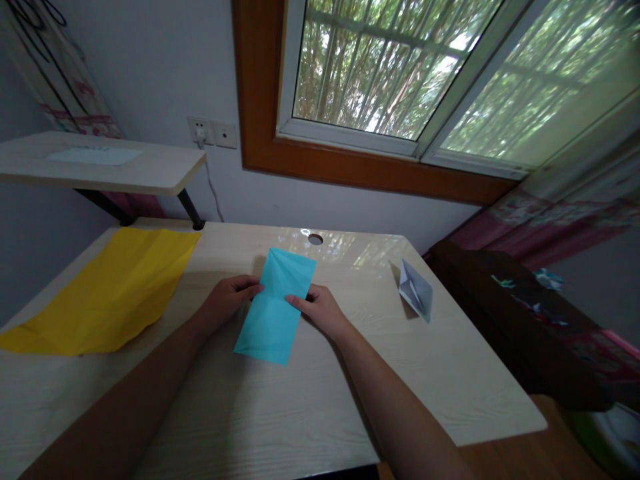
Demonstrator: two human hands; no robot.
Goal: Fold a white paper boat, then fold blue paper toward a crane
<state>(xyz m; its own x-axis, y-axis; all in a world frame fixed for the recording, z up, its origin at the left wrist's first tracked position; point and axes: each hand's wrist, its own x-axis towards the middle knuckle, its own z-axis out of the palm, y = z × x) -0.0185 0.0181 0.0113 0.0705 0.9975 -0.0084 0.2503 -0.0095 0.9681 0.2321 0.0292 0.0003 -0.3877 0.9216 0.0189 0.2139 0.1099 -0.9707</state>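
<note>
A light-blue sheet of paper [273, 327], a tall rectangle with crease lines across its middle and upper part, is held tilted over the desk. My left hand [233, 293] pinches its left edge near the middle crease. On the opposite edge my right hand [320, 307] grips it, thumb on the front face and the other fingers hidden behind. To the right, a folded white paper boat [416, 292] rests on the desk, apart from both hands.
The pale wooden desk [400, 387] has a round cable hole [315, 239] near its back edge. A large yellow sheet [115, 293] lies at the left, beside a raised shelf [100, 160] on black legs. Behind are a wall socket [200, 130] and a window [370, 73].
</note>
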